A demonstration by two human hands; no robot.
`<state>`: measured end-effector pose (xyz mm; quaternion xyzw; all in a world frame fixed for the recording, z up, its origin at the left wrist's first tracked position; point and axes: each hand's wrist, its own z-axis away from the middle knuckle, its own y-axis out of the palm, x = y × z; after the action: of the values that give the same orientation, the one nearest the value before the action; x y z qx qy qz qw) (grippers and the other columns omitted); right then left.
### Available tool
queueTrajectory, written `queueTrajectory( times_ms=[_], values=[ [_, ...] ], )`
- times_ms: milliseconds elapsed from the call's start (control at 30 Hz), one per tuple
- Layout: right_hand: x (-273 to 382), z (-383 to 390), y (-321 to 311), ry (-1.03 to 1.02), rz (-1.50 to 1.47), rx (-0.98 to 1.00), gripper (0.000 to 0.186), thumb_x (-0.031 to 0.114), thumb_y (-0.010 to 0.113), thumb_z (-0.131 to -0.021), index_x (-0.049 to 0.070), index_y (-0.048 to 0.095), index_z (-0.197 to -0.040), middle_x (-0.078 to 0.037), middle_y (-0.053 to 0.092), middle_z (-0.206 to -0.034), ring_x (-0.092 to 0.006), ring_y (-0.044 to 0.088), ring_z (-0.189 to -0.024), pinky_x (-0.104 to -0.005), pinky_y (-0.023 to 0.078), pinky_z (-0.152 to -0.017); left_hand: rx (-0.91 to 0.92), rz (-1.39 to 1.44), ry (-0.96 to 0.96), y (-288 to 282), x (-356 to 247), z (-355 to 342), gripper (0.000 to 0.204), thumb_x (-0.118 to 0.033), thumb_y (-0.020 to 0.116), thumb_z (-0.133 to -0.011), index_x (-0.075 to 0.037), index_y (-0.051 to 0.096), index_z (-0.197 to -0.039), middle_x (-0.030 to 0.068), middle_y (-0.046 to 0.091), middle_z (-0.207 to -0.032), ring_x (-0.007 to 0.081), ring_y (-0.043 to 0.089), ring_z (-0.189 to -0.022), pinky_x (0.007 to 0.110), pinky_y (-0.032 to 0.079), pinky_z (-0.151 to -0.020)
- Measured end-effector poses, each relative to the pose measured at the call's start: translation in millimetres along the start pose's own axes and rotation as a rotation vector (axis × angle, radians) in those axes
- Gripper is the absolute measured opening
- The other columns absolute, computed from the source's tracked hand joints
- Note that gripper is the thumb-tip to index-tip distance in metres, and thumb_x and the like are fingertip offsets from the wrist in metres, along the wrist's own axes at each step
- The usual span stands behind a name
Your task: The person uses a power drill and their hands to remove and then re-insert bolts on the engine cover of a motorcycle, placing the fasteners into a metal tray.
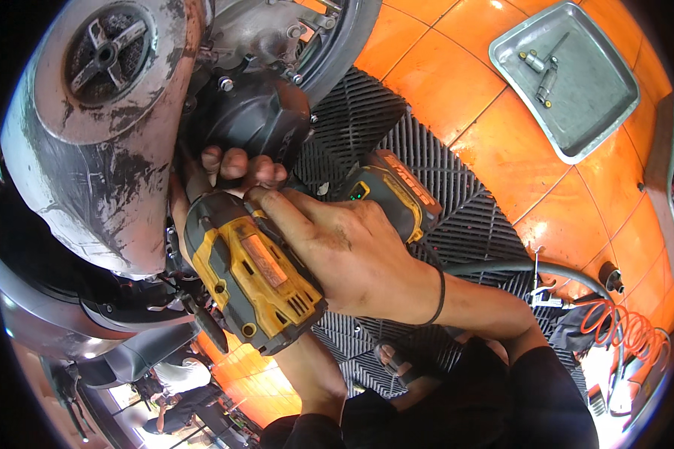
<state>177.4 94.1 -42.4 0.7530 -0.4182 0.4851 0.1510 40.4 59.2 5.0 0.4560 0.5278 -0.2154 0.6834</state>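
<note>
My right hand point(363, 254) is closed round the handle of a yellow and black cordless impact wrench point(258, 277). The wrench's battery point(397, 194) sticks out beyond the hand. From underneath, my left hand point(236, 165) reaches up to the tool's nose, its fingers curled there. The tool's body hides most of that palm, and its tip is out of sight. The nose points at the scooter's engine side, beside a black cover point(269, 116) with silver bolts point(225, 84). A scuffed grey casing point(108, 172) stands just to the left.
A black ribbed mat point(464, 217) lies on orange floor tiles point(434, 82). At the far right, a metal tray point(591, 112) holds a few small metal parts. A coiled red hose point(625, 329) and a dark hose point(517, 266) lie at right. Another person point(180, 408) is at lower left.
</note>
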Motion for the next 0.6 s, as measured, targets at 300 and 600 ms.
queueTrajectory(
  times_ms=[300,600],
  values=[
    [-12,41,-17,-0.020,-0.117,-0.175,0.066,0.023,0.076,-0.079,-0.006,0.052,-0.133,-0.020,0.067,-0.111,-0.0353,0.071,-0.085,-0.0383,0.059,-0.070,0.070,0.016,-0.006,46,16,21,0.042,-0.042,0.034,-0.108,-0.005,0.053,-0.098,0.0176,0.063,-0.087,0.0242,0.058,-0.075,0.045,0.050,-0.077],
    [-28,9,-40,0.056,-0.107,-0.150,0.066,0.018,0.080,-0.073,-0.006,0.052,-0.128,-0.024,0.067,-0.102,-0.0422,0.068,-0.089,-0.0426,0.054,-0.070,0.106,0.151,-0.202,42,22,-22,0.045,-0.046,0.038,-0.107,-0.005,0.055,-0.099,0.0219,0.067,-0.098,0.0276,0.064,-0.092,0.037,0.050,-0.089]
  ],
)
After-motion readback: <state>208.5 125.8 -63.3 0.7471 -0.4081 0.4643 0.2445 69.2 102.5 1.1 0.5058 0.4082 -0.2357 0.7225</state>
